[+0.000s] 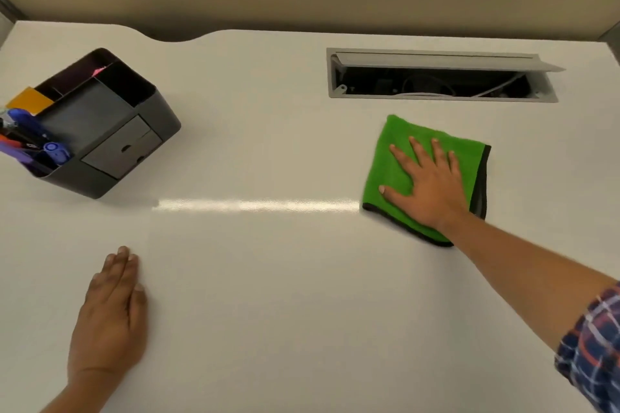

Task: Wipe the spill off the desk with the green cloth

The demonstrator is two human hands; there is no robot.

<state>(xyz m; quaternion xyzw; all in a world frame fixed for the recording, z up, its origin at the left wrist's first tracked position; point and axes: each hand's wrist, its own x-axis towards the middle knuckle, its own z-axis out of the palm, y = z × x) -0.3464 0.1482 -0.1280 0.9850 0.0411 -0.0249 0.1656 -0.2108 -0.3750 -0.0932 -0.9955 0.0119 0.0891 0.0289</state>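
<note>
A folded green cloth (392, 157) with a dark edge lies flat on the white desk (268, 295), right of the middle. My right hand (427, 184) rests palm down on top of it with fingers spread, pressing it to the desk rather than gripping it. My left hand (112, 312) lies flat on the desk at the lower left, fingers together, holding nothing. A bright glossy streak (258, 204) runs across the desk from the cloth's left edge toward the organiser. No distinct spill shows on the surface.
A dark grey desk organiser (110, 141) with pens and markers stands at the left. An open cable hatch (439, 75) with a raised lid is set into the desk just behind the cloth. The desk's back edge meets a beige wall.
</note>
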